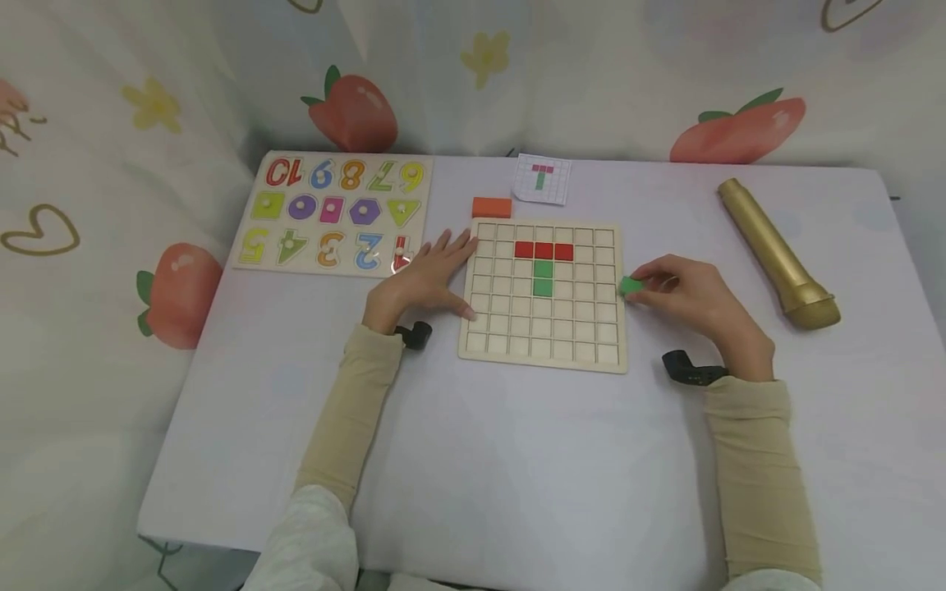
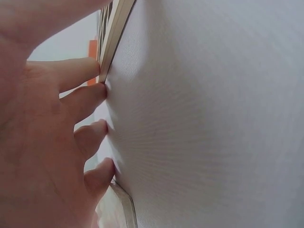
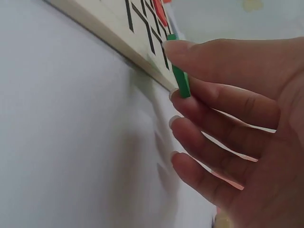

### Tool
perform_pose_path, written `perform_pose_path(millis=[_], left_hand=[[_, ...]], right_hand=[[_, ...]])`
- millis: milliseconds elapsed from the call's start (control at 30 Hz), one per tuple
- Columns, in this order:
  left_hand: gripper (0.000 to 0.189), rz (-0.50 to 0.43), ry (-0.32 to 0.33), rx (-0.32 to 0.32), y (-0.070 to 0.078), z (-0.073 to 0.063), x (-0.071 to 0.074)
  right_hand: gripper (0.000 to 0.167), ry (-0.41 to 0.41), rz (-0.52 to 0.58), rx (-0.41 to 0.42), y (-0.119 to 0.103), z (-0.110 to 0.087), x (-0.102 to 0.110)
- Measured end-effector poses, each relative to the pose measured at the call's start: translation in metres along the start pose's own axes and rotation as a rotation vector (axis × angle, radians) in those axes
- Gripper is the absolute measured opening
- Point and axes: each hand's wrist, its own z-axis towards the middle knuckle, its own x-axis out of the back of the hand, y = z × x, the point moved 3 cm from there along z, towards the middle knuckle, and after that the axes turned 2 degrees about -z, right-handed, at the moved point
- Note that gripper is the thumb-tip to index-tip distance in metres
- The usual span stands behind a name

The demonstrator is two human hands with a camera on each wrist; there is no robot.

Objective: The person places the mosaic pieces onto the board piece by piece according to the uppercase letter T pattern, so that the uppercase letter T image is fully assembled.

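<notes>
A wooden grid board (image 1: 502,345) lies on the table, with three red square tiles (image 1: 544,250) in a row and two green square tiles (image 1: 543,278) below the middle one. My right hand (image 1: 687,295) pinches another green tile (image 1: 631,285) between thumb and fingers at the board's right edge; the right wrist view shows this green tile (image 3: 181,80) on its edge. On the left side, my left hand (image 1: 424,279) lies spread, thumb and index fingertips at the board's left edge. In the left wrist view its fingers (image 2: 85,102) reach the table surface.
A pattern card (image 1: 542,179) with a T shape lies behind the board, near an orange block (image 1: 491,207). A number-and-shape puzzle board (image 1: 332,213) sits at the back left. A gold microphone (image 1: 776,254) lies at the right. Printed curtains hang behind the table.
</notes>
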Motion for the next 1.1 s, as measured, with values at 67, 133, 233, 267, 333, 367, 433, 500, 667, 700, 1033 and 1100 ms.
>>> perform_pose_path(millis=[67, 133, 233, 267, 333, 367, 433, 500, 667, 700, 1033, 1100], left_hand=[[0.123, 0.000, 0.001, 0.000, -0.001, -0.001, -0.001], [0.122, -0.002, 0.004, -0.002, -0.001, -0.001, 0.000], [0.123, -0.005, 0.006, -0.003, -0.001, -0.002, 0.000], [0.123, -0.005, 0.005, -0.001, -0.001, -0.002, 0.000], [0.123, -0.007, 0.006, -0.001, 0.000, -0.002, 0.000], [0.123, -0.007, 0.005, -0.001, 0.000, -0.002, 0.000], [0.123, -0.005, 0.006, 0.001, 0.000, -0.001, 0.000], [0.123, -0.003, 0.008, -0.001, 0.001, -0.001, -0.001], [0.123, -0.002, 0.012, 0.004, 0.000, -0.001, -0.001], [0.123, -0.004, 0.011, 0.005, 0.000, -0.001, -0.001], [0.124, 0.002, 0.009, 0.001, 0.000, 0.000, -0.001], [0.124, 0.004, 0.008, -0.001, -0.001, 0.000, -0.001]], right_hand=[[0.038, 0.016, 0.006, 0.026, -0.005, 0.000, -0.002], [0.035, 0.030, 0.013, 0.050, -0.011, 0.000, -0.005], [0.033, 0.037, 0.026, 0.072, -0.018, 0.001, -0.008], [0.033, 0.034, 0.028, 0.076, -0.020, 0.001, -0.010], [0.033, 0.030, 0.029, 0.082, -0.024, 0.002, -0.013], [0.033, 0.029, 0.028, 0.085, -0.026, 0.002, -0.015], [0.032, 0.034, 0.025, 0.108, -0.030, 0.002, -0.019], [0.030, 0.050, 0.024, 0.142, -0.035, 0.002, -0.022], [0.026, 0.095, 0.019, 0.242, -0.045, 0.003, -0.029], [0.026, 0.099, 0.015, 0.252, -0.047, 0.003, -0.030], [0.022, 0.086, -0.001, 0.319, -0.056, 0.005, -0.040], [0.022, 0.072, -0.001, 0.315, -0.057, 0.005, -0.044]])
